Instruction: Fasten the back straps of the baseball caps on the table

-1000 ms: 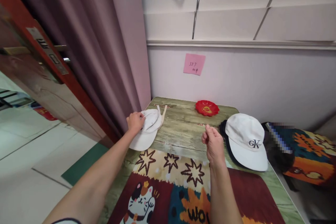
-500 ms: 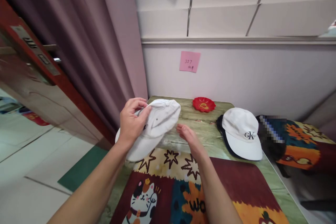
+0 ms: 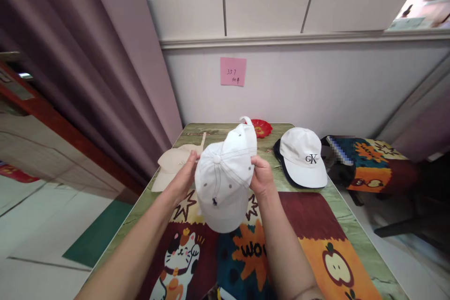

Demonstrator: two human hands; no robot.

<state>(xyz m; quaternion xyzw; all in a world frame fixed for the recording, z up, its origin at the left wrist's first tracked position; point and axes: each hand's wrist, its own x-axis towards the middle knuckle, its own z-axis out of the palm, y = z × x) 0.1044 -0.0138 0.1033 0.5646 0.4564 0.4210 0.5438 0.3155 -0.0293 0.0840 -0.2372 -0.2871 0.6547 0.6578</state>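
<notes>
White cap (image 3: 225, 173) is held over the mat (image 3: 305, 213) on the worktop (image 3: 191, 133), fingers of the left hand (image 3: 183, 180) and right hand (image 3: 263, 179) partly curled round its opposite sides. Light, even pressure would spare the crown, clear of the beige cap (image 3: 171, 163) beside the left.

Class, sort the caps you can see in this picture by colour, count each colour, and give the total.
White: 2, the held cap and the lettered cap
Cream: 1, the cream cap at the left
Dark: 1, the dark cap mostly hidden under the lettered one
Total: 4 caps showing
</notes>
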